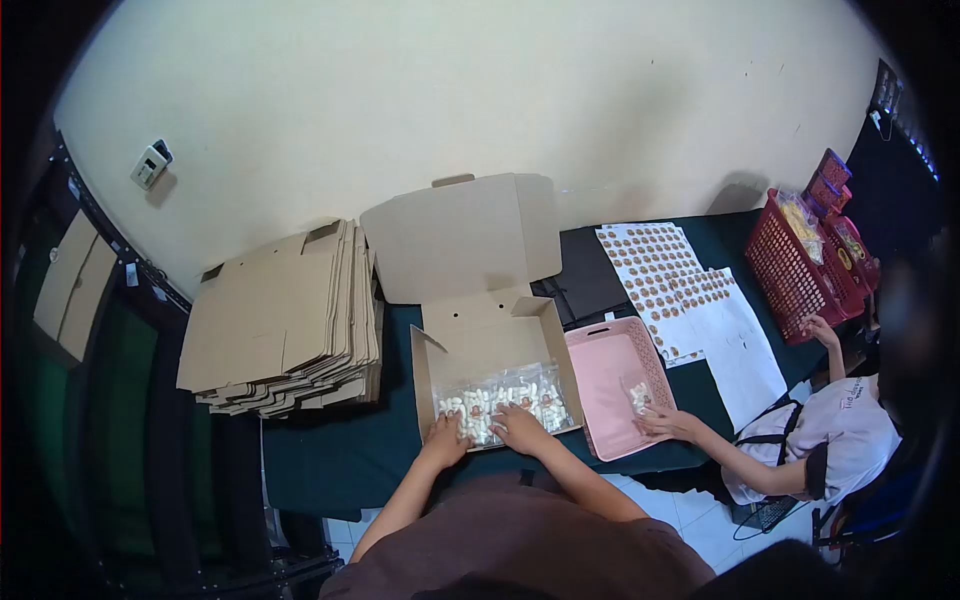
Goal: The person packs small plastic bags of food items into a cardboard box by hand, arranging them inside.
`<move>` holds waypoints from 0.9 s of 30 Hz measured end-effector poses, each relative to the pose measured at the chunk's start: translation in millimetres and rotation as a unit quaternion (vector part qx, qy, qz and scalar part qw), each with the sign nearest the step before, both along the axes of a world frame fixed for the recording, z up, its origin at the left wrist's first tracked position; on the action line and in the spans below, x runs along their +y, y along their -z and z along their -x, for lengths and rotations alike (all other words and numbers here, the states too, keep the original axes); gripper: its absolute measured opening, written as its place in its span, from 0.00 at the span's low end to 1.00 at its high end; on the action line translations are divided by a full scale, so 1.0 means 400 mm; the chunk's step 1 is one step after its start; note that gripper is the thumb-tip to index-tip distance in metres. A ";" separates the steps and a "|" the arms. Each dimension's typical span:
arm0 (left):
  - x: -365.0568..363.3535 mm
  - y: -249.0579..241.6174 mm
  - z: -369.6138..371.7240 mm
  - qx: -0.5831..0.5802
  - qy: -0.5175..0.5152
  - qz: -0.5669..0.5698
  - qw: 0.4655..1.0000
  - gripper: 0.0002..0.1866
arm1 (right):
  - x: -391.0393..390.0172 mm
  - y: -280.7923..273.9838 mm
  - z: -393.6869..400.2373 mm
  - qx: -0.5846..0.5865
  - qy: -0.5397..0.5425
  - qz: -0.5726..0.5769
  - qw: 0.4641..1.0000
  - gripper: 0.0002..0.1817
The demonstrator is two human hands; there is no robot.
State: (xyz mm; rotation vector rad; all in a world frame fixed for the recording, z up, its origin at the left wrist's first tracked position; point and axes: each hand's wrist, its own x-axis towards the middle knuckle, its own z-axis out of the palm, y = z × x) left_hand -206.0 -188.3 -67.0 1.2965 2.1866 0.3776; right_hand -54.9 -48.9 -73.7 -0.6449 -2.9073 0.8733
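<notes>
An open cardboard box (pixel 428 385) stands before me with its lid (pixel 460 240) raised at the back. Clear plastic packets of small white pieces (pixel 478 422) lie in its front part, some with a round brown sticker. My left hand (pixel 445 440) rests on the packets at the front left, its fingers stretched out. To the right of it, my right hand (pixel 522 430) lies over the middle packets with fingers apart. Both hands press from above, and the fingertips are small in view.
Left is a stack of flattened cardboard boxes (pixel 265 320). On the right, a co-worker's hand (pixel 665 424) touches a packet (pixel 638 395) in a pink tray (pixel 610 365). Sticker sheets (pixel 655 265), white paper (pixel 745 345) and a red basket (pixel 785 265) lie farther right.
</notes>
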 end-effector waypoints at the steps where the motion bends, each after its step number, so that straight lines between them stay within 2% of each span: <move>1: -0.004 -0.011 -0.009 0.029 0.012 0.020 0.999 0.34 | 0.004 0.006 -0.004 0.032 -0.016 0.025 0.999 0.19; 2: -0.007 -0.022 -0.016 0.011 0.017 0.026 0.999 0.34 | -0.002 0.015 -0.008 0.098 0.014 0.035 0.994 0.17; 3: -0.005 -0.027 -0.025 0.012 0.017 0.026 0.999 0.34 | 0.001 -0.004 -0.013 0.100 0.014 0.035 0.994 0.17; 5: 0.005 -0.035 -0.047 -0.001 0.012 -0.057 0.998 0.33 | 0.012 -0.042 -0.029 0.173 0.028 0.079 0.981 0.15; 9: 0.090 -0.131 -0.111 0.006 0.047 -0.110 0.993 0.31 | 0.065 -0.134 -0.099 0.239 0.053 0.027 0.969 0.13; 11: 0.151 -0.167 -0.155 -0.097 0.073 -0.195 0.973 0.27 | 0.101 -0.155 -0.151 0.254 0.101 0.032 0.961 0.11; 12: 0.188 -0.155 -0.177 -0.094 0.100 -0.231 0.963 0.25 | 0.123 -0.152 -0.189 0.264 0.156 0.009 0.952 0.10; 13: 0.229 -0.153 -0.206 -0.145 0.114 -0.259 0.948 0.22 | 0.147 -0.146 -0.228 0.274 0.209 -0.015 0.939 0.10; 16: 0.317 -0.190 -0.316 -0.250 0.173 -0.219 0.927 0.20 | 0.218 -0.095 -0.358 0.235 0.340 -0.076 0.908 0.11; 17: 0.340 -0.190 -0.356 -0.294 0.186 -0.194 0.917 0.19 | 0.231 -0.076 -0.399 0.233 0.344 -0.077 0.906 0.11; 18: 0.360 -0.169 -0.396 -0.245 0.230 -0.246 0.909 0.19 | 0.243 -0.058 -0.439 0.174 0.389 -0.106 0.898 0.12; 19: 0.387 -0.137 -0.429 -0.271 0.268 -0.251 0.890 0.18 | 0.253 -0.037 -0.479 0.114 0.431 -0.134 0.885 0.13; 21: 0.431 -0.019 -0.501 -0.368 0.283 -0.146 0.874 0.18 | 0.270 0.042 -0.554 0.090 0.418 -0.128 0.895 0.14; 22: 0.461 0.034 -0.535 -0.371 0.286 -0.147 0.871 0.18 | 0.280 0.063 -0.578 0.070 0.403 -0.116 0.905 0.15; 23: 0.490 0.082 -0.570 -0.456 0.250 -0.072 0.851 0.18 | 0.288 0.064 -0.590 0.066 0.406 -0.119 0.904 0.15; 24: 0.506 0.105 -0.597 -0.535 0.209 0.005 0.819 0.18 | 0.289 0.069 -0.597 0.100 0.421 -0.038 0.901 0.16; 25: 0.520 0.100 -0.612 -0.539 0.210 0.006 0.816 0.18 | 0.288 0.058 -0.594 0.133 0.432 0.043 0.891 0.16; 27: 0.556 0.078 -0.628 -0.594 0.047 0.012 0.803 0.16 | 0.283 0.056 -0.591 0.096 0.435 0.050 0.894 0.18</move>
